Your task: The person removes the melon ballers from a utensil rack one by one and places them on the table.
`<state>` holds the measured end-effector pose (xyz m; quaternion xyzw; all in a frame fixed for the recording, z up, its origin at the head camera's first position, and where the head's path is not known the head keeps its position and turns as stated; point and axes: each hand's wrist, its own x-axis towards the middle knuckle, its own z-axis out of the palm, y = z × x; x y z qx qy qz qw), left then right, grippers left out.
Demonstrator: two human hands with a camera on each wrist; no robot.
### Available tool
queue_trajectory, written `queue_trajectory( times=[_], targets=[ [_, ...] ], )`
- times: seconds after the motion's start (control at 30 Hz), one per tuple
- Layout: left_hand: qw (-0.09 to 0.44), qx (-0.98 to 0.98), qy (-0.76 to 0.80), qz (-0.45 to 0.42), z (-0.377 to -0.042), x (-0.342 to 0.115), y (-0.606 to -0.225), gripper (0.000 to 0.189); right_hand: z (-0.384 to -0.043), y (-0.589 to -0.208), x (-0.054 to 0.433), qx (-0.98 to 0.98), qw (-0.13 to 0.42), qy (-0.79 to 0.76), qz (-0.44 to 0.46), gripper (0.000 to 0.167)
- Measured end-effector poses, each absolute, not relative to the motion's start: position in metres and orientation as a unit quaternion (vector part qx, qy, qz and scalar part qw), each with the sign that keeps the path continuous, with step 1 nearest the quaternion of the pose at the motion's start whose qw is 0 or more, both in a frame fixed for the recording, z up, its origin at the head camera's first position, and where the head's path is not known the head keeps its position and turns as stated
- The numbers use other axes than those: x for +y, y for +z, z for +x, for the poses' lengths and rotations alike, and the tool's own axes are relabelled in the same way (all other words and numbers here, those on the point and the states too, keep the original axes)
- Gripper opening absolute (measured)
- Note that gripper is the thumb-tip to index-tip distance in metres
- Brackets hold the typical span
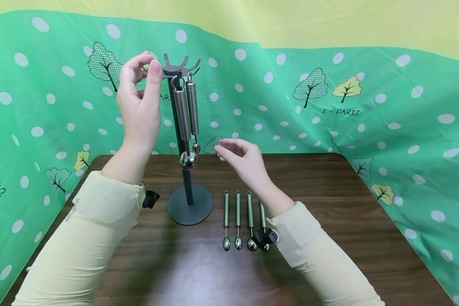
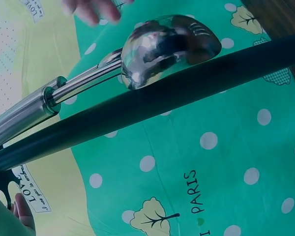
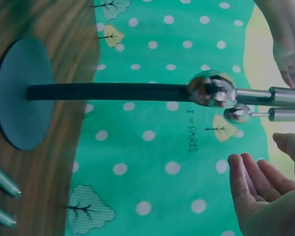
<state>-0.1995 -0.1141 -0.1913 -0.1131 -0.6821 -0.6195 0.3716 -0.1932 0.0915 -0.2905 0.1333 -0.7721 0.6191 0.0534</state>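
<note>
A dark metal hanging rack (image 1: 188, 182) stands upright on the table, with curved hooks round its top. From it hang a large steel scoop (image 1: 182, 112) and a slimmer, smaller steel scoop (image 1: 193, 108), bowls downward. My left hand (image 1: 139, 106) is raised at the rack's top left, its bent fingers and thumb about one hook (image 1: 143, 66). To the right of the hanging scoops, my right hand (image 1: 246, 163) is held in the air with relaxed fingers, touching nothing. The right wrist view shows its palm (image 3: 268, 209) apart from the scoops.
Several steel scoops (image 1: 238, 212) lie side by side on the brown wooden table (image 1: 329, 221), under the right forearm; the rightmost is partly hidden. The rack's round base (image 1: 189, 214) is left of them. A green dotted cloth (image 1: 252, 97) hangs behind the table.
</note>
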Motion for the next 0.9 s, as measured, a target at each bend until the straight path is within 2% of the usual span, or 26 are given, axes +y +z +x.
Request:
queue_trajectory(
  times=[0.27,0.9],
  targets=[
    [0.386,-0.705,-0.586,-0.101,-0.195,-0.114,-0.190,0.032,-0.198,-0.270,0.071,-0.805,0.070,0.564,0.171,0.033],
    [0.399,-0.725,-0.556,-0.079,-0.190,-0.112,-0.189,0.035,-0.208,-0.249,0.050,-0.781,0.092,0.577,0.221,0.034]
  ],
)
